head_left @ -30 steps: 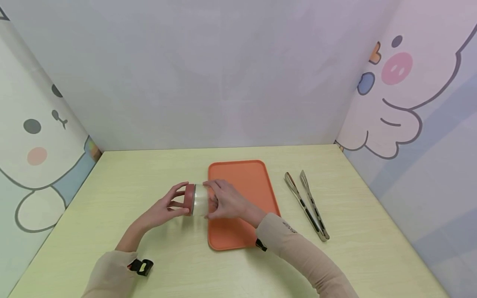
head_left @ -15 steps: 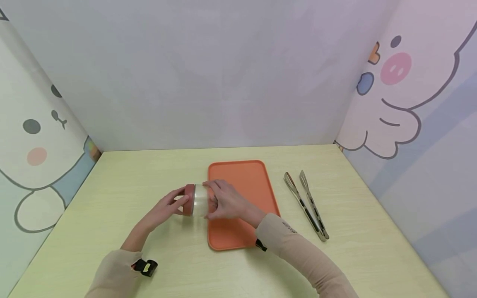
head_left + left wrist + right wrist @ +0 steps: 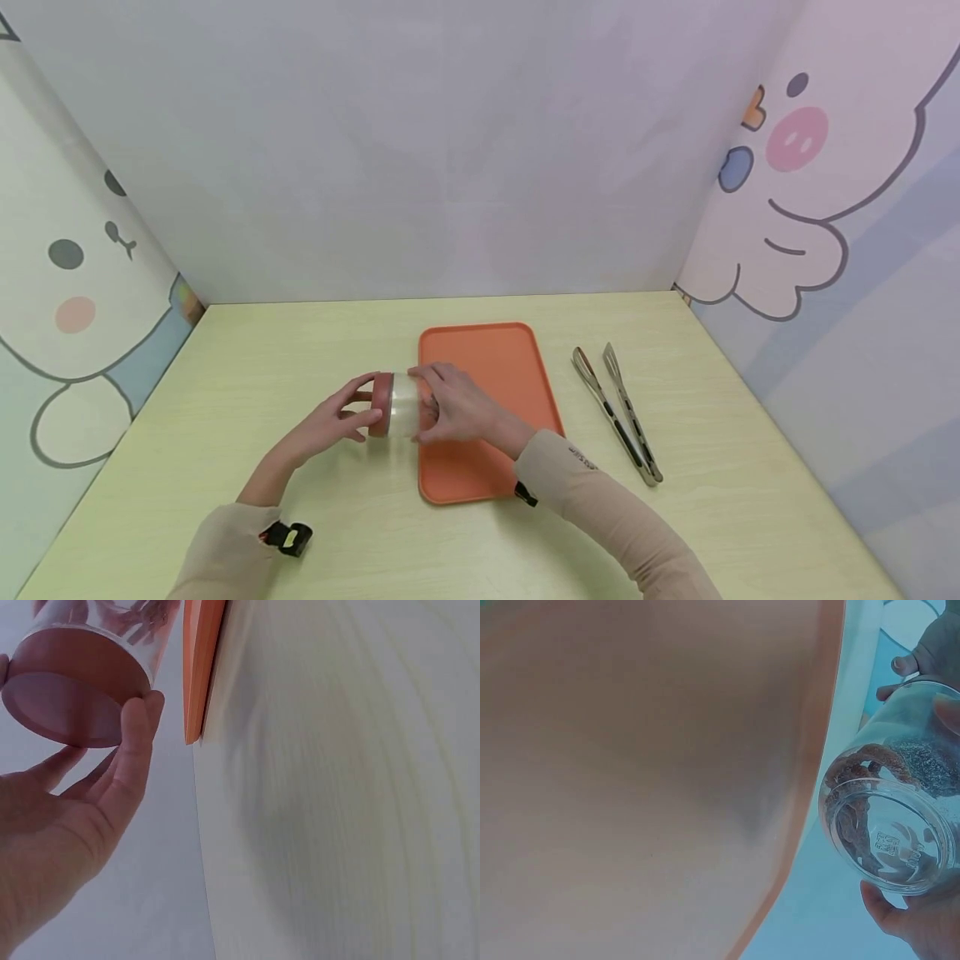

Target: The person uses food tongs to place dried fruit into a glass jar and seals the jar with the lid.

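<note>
A clear jar (image 3: pixel 405 406) with a red lid (image 3: pixel 381 406) lies on its side in the air, its lid end pointing left. My left hand (image 3: pixel 326 427) grips the lid by its rim, with the thumb on the near side and fingers on the far side. Around the base end of the jar, my right hand (image 3: pixel 467 406) holds the clear body, over the left edge of an orange tray (image 3: pixel 487 342). Inside the jar, brown curved pieces and a dark speckled piece (image 3: pixel 928 765) show in the right wrist view; their kind is unclear.
Metal tongs (image 3: pixel 632 417) with dark grip parts lie spread on the pale wooden table (image 3: pixel 315 333), right of the tray. A plain wall (image 3: pixel 450 150) rises behind the table, and panels with cartoon animals flank both sides.
My left hand's fingers and thumb have shifted round the lid, the thumb moving up over it and then back down. The right hand and jar have stayed nearly still.
</note>
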Demonstrator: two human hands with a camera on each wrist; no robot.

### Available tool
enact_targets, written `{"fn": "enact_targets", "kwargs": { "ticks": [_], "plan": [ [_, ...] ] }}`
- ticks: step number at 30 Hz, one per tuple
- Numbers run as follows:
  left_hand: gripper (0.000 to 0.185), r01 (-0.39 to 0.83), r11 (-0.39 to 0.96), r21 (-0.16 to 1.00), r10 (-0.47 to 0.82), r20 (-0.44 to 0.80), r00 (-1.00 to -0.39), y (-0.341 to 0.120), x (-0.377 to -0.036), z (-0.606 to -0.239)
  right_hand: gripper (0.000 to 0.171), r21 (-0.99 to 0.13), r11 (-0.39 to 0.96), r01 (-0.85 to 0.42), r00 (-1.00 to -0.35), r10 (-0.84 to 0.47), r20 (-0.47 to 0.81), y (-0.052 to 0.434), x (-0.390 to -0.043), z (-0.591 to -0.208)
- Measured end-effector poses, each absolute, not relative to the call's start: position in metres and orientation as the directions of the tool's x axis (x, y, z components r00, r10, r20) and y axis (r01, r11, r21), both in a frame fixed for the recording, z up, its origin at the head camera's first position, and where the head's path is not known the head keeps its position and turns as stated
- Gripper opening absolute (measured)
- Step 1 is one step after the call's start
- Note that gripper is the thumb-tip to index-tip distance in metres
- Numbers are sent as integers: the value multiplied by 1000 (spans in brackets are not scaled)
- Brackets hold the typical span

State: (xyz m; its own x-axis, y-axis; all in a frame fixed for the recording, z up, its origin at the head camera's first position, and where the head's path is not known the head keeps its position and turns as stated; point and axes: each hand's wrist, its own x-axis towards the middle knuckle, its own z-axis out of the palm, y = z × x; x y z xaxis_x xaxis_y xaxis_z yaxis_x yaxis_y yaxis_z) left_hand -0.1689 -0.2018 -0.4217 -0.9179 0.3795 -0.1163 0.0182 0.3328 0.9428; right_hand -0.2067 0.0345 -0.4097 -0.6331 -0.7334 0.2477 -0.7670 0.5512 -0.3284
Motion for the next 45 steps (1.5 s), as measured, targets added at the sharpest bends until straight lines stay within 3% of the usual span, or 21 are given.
{"fn": "enact_targets", "kwargs": {
  "ticks": [9, 21, 33, 45],
  "plan": [
    [73, 126, 321, 939, 455, -36, -890, -205, -167, -421, 86, -342, 550, -762, -635, -739, 227, 35, -206, -410],
    [59, 60, 354, 933, 338, -68, -939, -199, -169, -422, 86, -342, 537, -771, -626, -737, 255, 34, -207, -411],
    [59, 16, 340, 940, 369, -118, -922, -201, -168, -421, 86, -326, 535, -779, -617, -746, 251, 35, -206, -410],
    [65, 94, 332, 939, 428, -61, -902, -204, -166, -418, 85, -362, 543, -758, -636, -740, 220, 36, -205, -409]
  ]
}}
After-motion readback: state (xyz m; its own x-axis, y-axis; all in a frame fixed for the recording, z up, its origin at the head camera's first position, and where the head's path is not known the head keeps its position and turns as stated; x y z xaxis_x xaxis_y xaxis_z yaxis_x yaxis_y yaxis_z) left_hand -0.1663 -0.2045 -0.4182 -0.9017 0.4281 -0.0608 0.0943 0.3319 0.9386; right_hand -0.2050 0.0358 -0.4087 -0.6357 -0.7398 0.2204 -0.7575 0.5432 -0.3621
